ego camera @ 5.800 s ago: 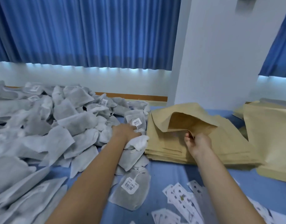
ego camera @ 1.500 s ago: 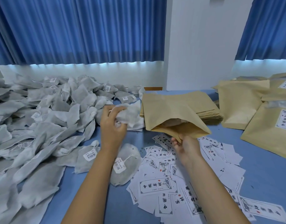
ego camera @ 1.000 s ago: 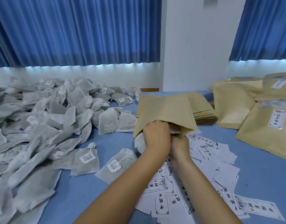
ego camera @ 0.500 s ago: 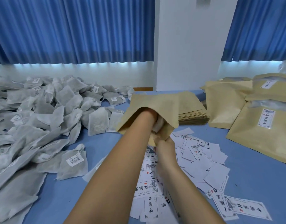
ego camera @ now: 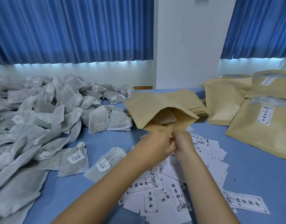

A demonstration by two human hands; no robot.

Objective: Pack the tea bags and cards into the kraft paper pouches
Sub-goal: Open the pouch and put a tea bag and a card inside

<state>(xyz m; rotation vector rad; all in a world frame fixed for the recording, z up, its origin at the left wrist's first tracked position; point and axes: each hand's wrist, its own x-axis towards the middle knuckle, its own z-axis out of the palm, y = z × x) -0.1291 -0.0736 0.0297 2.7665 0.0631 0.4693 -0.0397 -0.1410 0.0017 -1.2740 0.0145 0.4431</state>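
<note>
Two grips pinch the open kraft pouch [ego camera: 148,107]: left hand [ego camera: 158,143] touching right hand [ego camera: 185,143].

Hands: 2, left hand [ego camera: 156,143] and right hand [ego camera: 184,143].
Open pouch [ego camera: 155,109]: 1, showing at least 1 tea bag [ego camera: 167,119] inside.
Flat pouches: 1 stack [ego camera: 202,112], sheets too thin to count.
Filled pouches [ego camera: 258,131]: at least 4, overlapping.
Loose bags: 1 heap [ego camera: 42,110], dozens, not countable.
Tagged bags [ego camera: 75,157] apart from the heap: 2.
Cards [ego camera: 176,196]: 1 scatter, well over 10, overlapped, exact count not possible.
Curtains [ego camera: 71,29]: 2.
</note>
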